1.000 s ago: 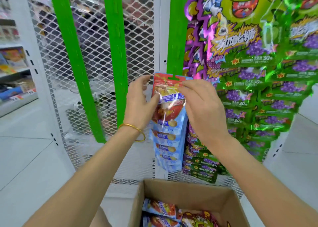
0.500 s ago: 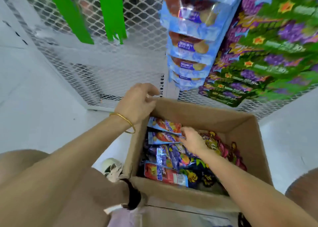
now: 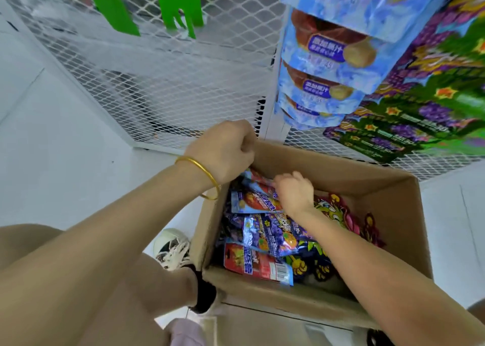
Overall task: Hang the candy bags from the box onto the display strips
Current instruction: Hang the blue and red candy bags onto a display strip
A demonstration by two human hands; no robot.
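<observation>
Candy bags (image 3: 265,235) lay heaped inside the open cardboard box (image 3: 341,309), a jumble of red, blue and purple packets with a red one nearest the box's near wall. The right hand (image 3: 295,193) reached down into the box's far left part, its fingers curled onto the edge of a red-and-blue bag (image 3: 256,181) lying on top of the heap. The left hand (image 3: 223,151), with a gold bracelet (image 3: 202,167) on its wrist, sat at the box's far left corner with its fingers curled in; whether it gripped the cardboard rim could not be told.

Beyond the box stood a white mesh panel (image 3: 183,83). Two bare green display strips (image 3: 181,2) hung on the mesh up and to the left of the box. Above the box's far wall hung a column of blue bags (image 3: 322,65), overlapping one another, and just to their right a column of green-and-purple bags (image 3: 420,104). Left of the box, on the white floor (image 3: 65,149), a white laced shoe (image 3: 172,248) showed beside the box's left wall.
</observation>
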